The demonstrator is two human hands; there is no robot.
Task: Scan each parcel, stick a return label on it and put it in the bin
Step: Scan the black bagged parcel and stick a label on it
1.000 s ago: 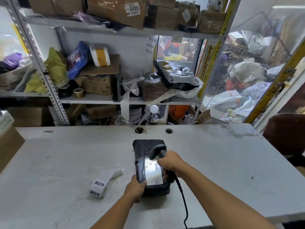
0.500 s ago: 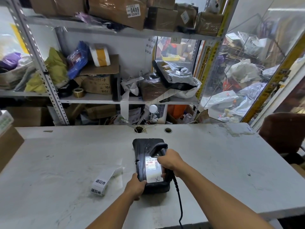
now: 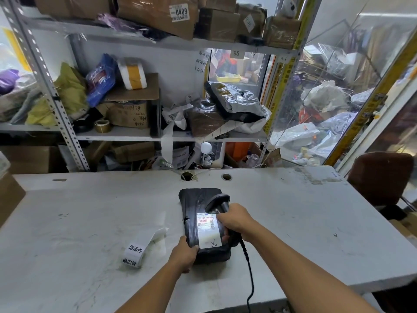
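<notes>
A black plastic-wrapped parcel (image 3: 195, 206) lies on the grey table (image 3: 90, 213), its white shipping label (image 3: 208, 231) facing up and lit by the scanner's light. My left hand (image 3: 184, 254) grips the parcel's near left corner. My right hand (image 3: 235, 219) holds a black corded barcode scanner (image 3: 220, 201) just above the label, its head pointing down at the barcode. A strip of white return labels (image 3: 136, 254) with black characters lies on the table to the left of the parcel.
Metal shelving (image 3: 56, 105) crammed with boxes and bags stands behind the table. A cardboard box (image 3: 9, 195) sits at the table's left edge. A brown chair (image 3: 381, 177) stands on the right. The scanner's cable (image 3: 249, 274) runs off the near edge.
The scanner's light patch on the label has shrunk toward the barcode at the label's far end. Both hands and the parcel stay nearly in place.
</notes>
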